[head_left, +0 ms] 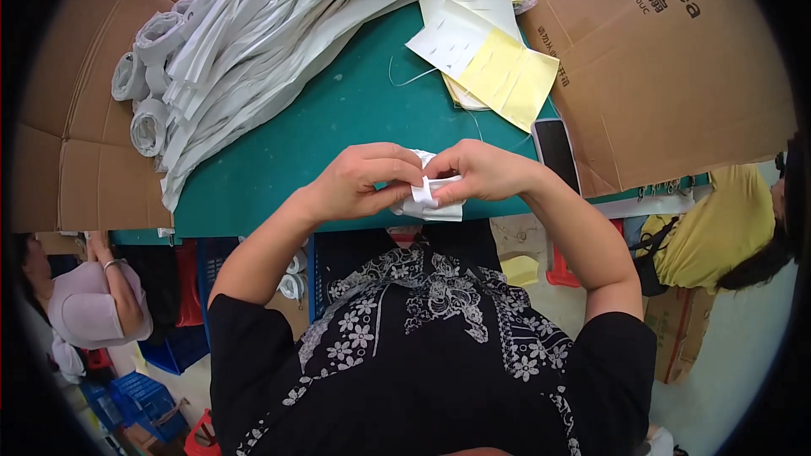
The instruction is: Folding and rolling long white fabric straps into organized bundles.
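Note:
Both my hands meet over the near edge of the green table, fingers pinched on a small bundle of folded white fabric (443,213). My left hand (365,179) grips the bundle's left side between thumb and fingers. From the right, my right hand (480,171) pinches its upper right part. A narrow white band crosses the bundle between my fingertips. Part of the fabric is hidden behind my fingers.
Long white fabric strips (262,51) and several rolls (149,127) cover the table's (355,110) left. Yellow and white paper sheets (498,63) and a phone-like dark object (555,152) lie right. Cardboard (659,93) flanks the table; people (97,300) sit at both sides.

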`<state>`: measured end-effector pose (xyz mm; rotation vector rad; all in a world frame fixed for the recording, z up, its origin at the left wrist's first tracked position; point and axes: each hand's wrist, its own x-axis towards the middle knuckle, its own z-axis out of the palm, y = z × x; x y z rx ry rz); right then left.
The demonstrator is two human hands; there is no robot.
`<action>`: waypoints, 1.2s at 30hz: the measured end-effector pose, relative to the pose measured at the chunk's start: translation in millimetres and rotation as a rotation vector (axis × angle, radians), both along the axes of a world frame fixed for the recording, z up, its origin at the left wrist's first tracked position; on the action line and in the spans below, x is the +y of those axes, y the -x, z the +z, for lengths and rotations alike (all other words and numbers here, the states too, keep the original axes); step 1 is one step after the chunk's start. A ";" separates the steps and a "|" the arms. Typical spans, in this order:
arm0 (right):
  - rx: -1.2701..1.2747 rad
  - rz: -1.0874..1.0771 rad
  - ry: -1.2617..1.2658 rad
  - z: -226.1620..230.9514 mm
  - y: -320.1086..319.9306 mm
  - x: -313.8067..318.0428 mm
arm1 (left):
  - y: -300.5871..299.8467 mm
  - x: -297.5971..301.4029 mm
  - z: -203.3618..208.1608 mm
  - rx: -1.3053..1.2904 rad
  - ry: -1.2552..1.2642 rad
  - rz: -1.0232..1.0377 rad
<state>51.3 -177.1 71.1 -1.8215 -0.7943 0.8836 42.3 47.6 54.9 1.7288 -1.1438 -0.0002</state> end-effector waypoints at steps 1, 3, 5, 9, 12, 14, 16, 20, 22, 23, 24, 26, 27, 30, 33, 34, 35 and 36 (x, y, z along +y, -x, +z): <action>0.021 -0.010 0.048 -1.0 -0.1 0.6 | -0.5 0.4 3.4 -0.037 -0.033 -0.014; 0.041 -0.019 0.098 -1.2 0.8 1.1 | -2.6 2.0 4.4 -0.076 -0.065 -0.027; 0.122 -0.050 0.076 -1.5 2.8 1.5 | -4.2 7.0 2.9 -0.180 -0.097 -0.061; 0.209 -0.063 0.027 -12.1 5.4 0.4 | -2.4 10.1 12.2 -0.457 -0.173 -0.068; 0.351 -0.121 -0.002 -22.3 7.5 -2.0 | 0.1 11.7 17.4 -0.566 -0.280 -0.073; 0.536 -0.264 -0.161 -28.6 10.8 -2.2 | 2.1 10.3 16.3 -0.716 -0.285 0.021; 0.637 -0.309 -0.194 -28.0 13.7 0.9 | 5.9 11.9 12.1 -0.710 -0.294 0.059; 0.795 -0.491 -0.227 -24.0 14.8 5.6 | 14.6 5.8 13.0 -0.718 -0.386 0.263; 0.785 -0.531 -0.229 -24.6 16.5 8.4 | 20.8 0.8 11.4 -0.703 -0.403 0.330; 0.775 -0.569 -0.234 -25.1 17.3 9.4 | 23.7 -0.3 10.3 -0.688 -0.423 0.398; 0.773 -0.569 -0.233 -26.2 17.1 9.4 | 25.5 -0.6 8.8 -0.689 -0.421 0.399; 0.775 -0.579 -0.281 -29.0 17.8 9.9 | 29.6 -0.5 4.3 -0.655 -0.366 0.434; 0.776 -0.577 -0.280 -27.0 19.7 11.2 | 32.5 0.3 2.4 -0.654 -0.367 0.436; 0.861 -0.604 -0.391 -20.3 27.2 19.0 | 35.4 2.5 -5.1 -0.725 -0.270 0.492; 0.952 -0.688 -0.602 -23.7 35.8 24.7 | 30.6 -1.3 -18.6 -0.791 -0.202 0.591; 0.943 -0.680 -0.601 -27.0 37.3 24.4 | 33.3 -1.3 -22.3 -0.696 -0.253 0.586; 0.827 -0.705 -0.604 -31.1 38.4 22.8 | 35.2 -1.7 -24.4 -0.598 -0.302 0.575; 0.710 -0.727 -0.607 -33.3 38.6 21.1 | 35.3 -1.0 -23.6 -0.397 -0.282 0.512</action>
